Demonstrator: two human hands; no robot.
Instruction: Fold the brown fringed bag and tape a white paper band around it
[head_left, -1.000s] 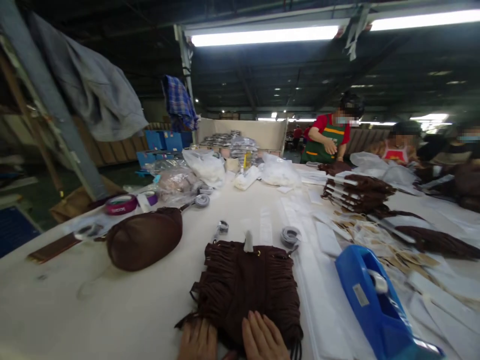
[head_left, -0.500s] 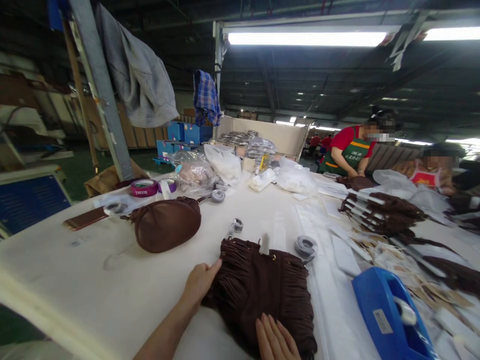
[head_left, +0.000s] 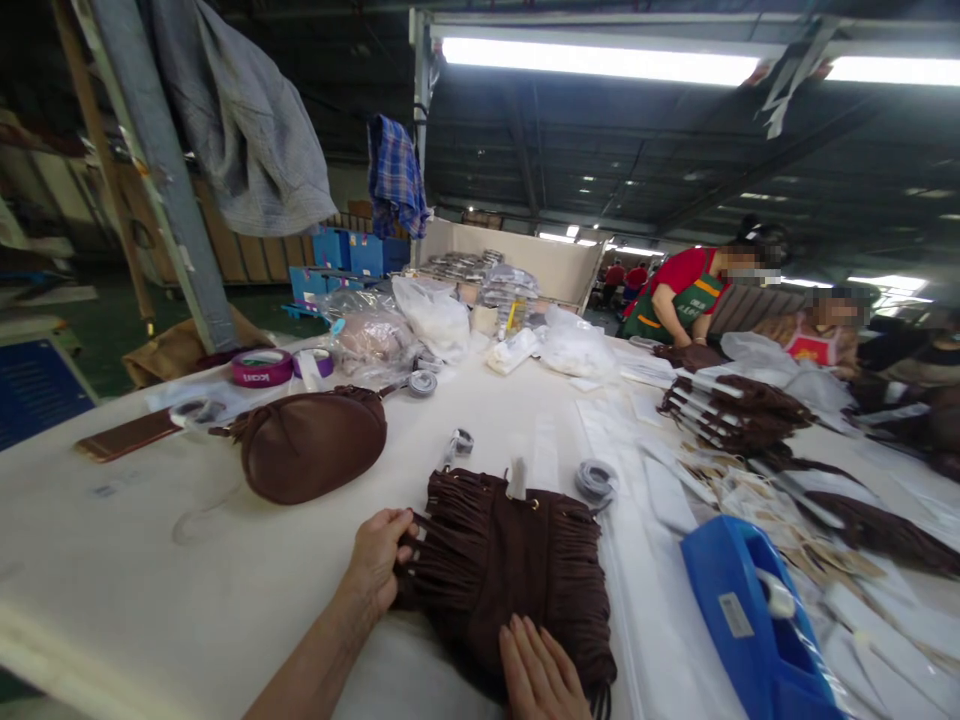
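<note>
A dark brown fringed handbag lies on the white table in front of me. At its left side, my left hand has its fingers closed on some strands of the fringe. My right hand rests flat on the lower front of the bag, fingers stretched out side by side. Behind the bag's top edge lie a wrapped strap coil on the right and a smaller wrapped piece on the left. A rounded brown leather bag lies to the left, apart from both hands.
A blue tape dispenser stands at the right, near paper pieces and a stack of brown fringed bags. Purple tape rolls and a brown phone-like slab lie left. Across the table a co-worker in a green apron bends over brown material.
My left hand has moved from the bag's upper left edge down to the side fringe, pulling strands outward. My right hand stays flat on the bag. The camera view has shifted slightly.
</note>
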